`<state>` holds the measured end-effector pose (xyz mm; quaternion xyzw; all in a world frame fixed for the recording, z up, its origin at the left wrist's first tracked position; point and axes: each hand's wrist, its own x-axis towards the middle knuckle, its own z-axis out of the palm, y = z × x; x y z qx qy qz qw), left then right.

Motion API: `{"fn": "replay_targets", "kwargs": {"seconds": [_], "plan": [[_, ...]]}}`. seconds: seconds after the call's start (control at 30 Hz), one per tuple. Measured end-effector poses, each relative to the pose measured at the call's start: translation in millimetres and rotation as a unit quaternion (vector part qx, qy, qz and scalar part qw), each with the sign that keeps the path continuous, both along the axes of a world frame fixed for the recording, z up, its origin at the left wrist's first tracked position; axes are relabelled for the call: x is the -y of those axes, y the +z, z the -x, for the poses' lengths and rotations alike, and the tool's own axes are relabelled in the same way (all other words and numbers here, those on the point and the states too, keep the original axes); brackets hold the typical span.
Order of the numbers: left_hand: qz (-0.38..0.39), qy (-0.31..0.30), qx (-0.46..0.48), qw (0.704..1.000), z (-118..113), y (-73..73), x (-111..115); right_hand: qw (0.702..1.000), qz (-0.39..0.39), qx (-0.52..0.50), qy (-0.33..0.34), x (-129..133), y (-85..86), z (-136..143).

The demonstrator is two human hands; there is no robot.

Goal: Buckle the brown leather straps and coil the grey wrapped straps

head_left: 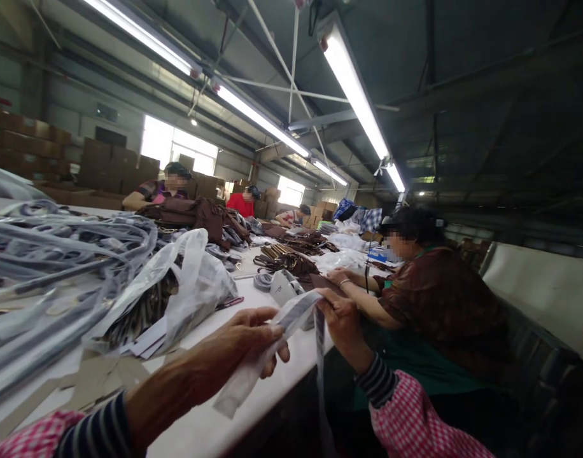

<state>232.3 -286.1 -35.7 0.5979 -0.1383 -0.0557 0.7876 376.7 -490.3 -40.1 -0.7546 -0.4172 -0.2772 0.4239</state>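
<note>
A long, narrow clear plastic sleeve (238, 380) stretches between my two hands above the table edge, with a grey band visible in its upper part. My left hand (253, 337) pinches the sleeve around its middle, thumb on top and fingers beneath. At the sleeve's upper end, my right hand (342, 318) grips it with bent fingers. From that hand a thin grey-white strap (321, 375) hangs down past the table edge; whether it runs inside the sleeve is hard to tell. Left of my hands lies an open white plastic bag (196, 270) full of dark flat pieces.
Plastic-wrapped grey straps (57, 254) pile up at left, with cardboard pieces (100, 375) in front. A grey roll (263, 282) and a white dispenser-like object (284, 287) stand ahead. Brown fabric goods (191, 216) lie farther back. A co-worker (435, 286) sits close on my right.
</note>
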Motion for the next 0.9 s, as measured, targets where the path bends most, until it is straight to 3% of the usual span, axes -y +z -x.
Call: {"fn": "replay_targets", "kwargs": {"seconds": [0.1,0.2,0.3,0.4,0.5,0.57,0.67,0.73,0.8,0.9], "plan": [[0.002,-0.026,-0.031,0.999,-3,-6.9,3,0.999,0.007,0.042,0.007,3,20.6,-15],[0.013,-0.038,-0.04,0.998,-1,-4.0,4,0.999,0.02,0.002,0.048,-5,21.9,-20],[0.025,-0.003,-0.006,1.0,3,6.3,1,0.992,-0.005,-0.089,0.09,-24,3.5,-14],[0.044,0.067,0.043,0.996,5,14.0,-4,0.972,-0.022,-0.177,0.152,-52,-27.5,12],[0.058,0.144,0.059,0.986,2,13.3,-8,0.874,-0.068,-0.381,0.294,-79,-55.6,54],[0.039,0.181,0.075,0.98,-1,9.1,-8,0.805,-0.106,-0.476,0.339,-89,-64.5,80],[-0.043,0.215,0.143,0.965,-4,-0.1,-7,0.763,-0.134,-0.535,0.337,-90,-62.2,101],[-0.143,0.242,0.229,0.932,-6,-7.6,-9,0.762,-0.111,-0.546,0.33,-84,-55.8,107],[-0.277,0.247,0.334,0.867,-8,-15.2,-14,0.763,-0.076,-0.553,0.326,-72,-49.2,108],[-0.45,0.191,0.424,0.762,-12,-22.8,-25,0.768,-0.036,-0.563,0.304,-47,-37.6,103]]}}
